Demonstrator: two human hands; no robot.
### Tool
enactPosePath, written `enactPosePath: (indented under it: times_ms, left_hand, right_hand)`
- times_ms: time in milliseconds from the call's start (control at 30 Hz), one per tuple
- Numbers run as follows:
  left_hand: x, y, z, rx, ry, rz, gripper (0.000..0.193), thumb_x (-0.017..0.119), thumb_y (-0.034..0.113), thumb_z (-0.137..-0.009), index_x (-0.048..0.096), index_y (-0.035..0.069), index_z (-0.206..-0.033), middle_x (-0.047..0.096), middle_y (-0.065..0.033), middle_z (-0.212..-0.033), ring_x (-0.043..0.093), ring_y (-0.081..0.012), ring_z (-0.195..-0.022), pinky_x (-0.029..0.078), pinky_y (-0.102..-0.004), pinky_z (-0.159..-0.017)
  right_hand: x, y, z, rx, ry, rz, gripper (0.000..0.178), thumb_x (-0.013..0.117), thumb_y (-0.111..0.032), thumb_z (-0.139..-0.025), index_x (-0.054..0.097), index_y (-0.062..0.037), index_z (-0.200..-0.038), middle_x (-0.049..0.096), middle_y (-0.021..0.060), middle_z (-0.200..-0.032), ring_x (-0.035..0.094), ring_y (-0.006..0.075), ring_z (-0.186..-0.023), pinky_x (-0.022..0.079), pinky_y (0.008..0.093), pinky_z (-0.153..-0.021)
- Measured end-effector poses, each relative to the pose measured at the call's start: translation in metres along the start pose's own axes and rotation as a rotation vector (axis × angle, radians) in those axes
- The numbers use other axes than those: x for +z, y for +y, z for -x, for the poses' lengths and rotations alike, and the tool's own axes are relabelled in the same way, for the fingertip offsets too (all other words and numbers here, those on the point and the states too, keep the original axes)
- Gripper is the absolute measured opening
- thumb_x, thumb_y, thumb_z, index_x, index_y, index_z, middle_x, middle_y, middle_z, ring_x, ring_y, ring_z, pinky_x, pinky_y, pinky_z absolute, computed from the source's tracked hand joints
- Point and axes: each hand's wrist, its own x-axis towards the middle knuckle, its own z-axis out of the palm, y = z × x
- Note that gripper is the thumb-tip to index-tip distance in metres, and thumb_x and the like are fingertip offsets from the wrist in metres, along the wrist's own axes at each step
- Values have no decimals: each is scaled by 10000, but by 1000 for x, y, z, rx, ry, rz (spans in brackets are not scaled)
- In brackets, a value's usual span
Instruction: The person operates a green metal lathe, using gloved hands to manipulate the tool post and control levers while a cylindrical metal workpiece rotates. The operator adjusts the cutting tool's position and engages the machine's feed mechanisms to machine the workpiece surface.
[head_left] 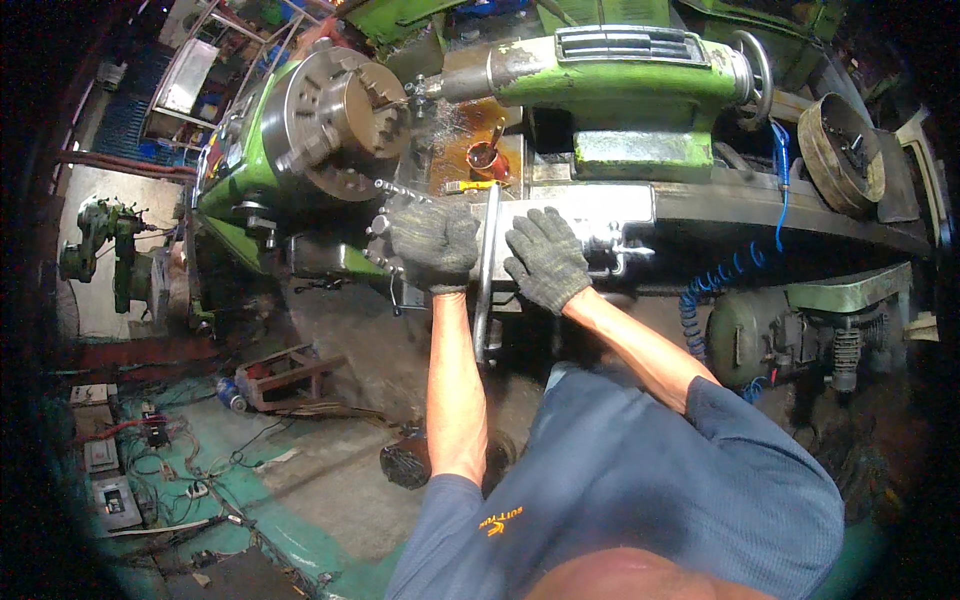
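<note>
Both my hands wear grey knit gloves and rest on the carriage (590, 208) of a green lathe. My left hand (434, 243) lies on the carriage's left end, close to a small handwheel (380, 228); whether it grips anything is hidden by the glove. My right hand (546, 258) sits flat beside a long steel bar (487, 262) that runs down across the carriage. The fingers look spread and hold nothing. Above, the round chuck (345, 120) faces the green tailstock (620, 75), whose tip nearly meets it.
A red cup (483, 157) stands on an oily tray behind the carriage. A blue coiled hose (722, 275) hangs at the right by a grey motor (745, 335). A round metal drum (843, 150) lies at the far right. Cables and boxes litter the green floor (150, 470) at the left.
</note>
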Motion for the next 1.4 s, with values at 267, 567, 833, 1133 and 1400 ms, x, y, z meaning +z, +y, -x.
enactPosePath:
  times_ms: [267, 567, 833, 1133, 1400]
  left_hand:
    - [-1, 5, -3, -4, -10, 122, 284, 652, 210, -902, 589, 78, -658, 595, -90, -678, 550, -308, -678, 421, -455, -663]
    - [-7, 11, -9, 35, -25, -7, 247, 660, 164, -880, 602, 93, -650, 597, -74, -667, 552, -299, -651, 418, -440, -631]
    - [-10, 13, -14, 80, -27, 67, 227, 658, 172, -875, 627, 103, -661, 610, -70, -671, 568, -293, -660, 437, -439, -658]
    - [-5, 8, -6, 3, -45, 35, 257, 631, 186, -896, 600, 112, -652, 594, -59, -660, 558, -290, -657, 431, -428, -656]
    - [-1, -3, 2, 20, -81, 7, 254, 639, 290, -879, 636, 121, -690, 632, -72, -707, 590, -314, -703, 461, -451, -704]
  right_hand:
    - [2, 1, 0, -2, 12, 5, 395, 701, -305, -847, 687, -67, -1163, 636, 171, -1294, 539, 388, -1274, 342, 557, -1164]
    - [4, 1, 1, -7, 13, 11, 404, 694, -318, -854, 687, -60, -1166, 639, 173, -1291, 541, 387, -1275, 341, 556, -1163]
    - [5, 3, 1, -10, 16, 19, 399, 698, -315, -849, 691, -63, -1158, 641, 171, -1287, 548, 385, -1266, 349, 555, -1157]
    - [3, 1, 1, -8, 19, 15, 400, 703, -311, -846, 692, -64, -1160, 641, 172, -1292, 548, 387, -1269, 351, 559, -1157]
    - [3, 1, 1, -4, 24, 19, 401, 705, -313, -846, 693, -63, -1159, 643, 177, -1288, 551, 390, -1265, 353, 562, -1155]
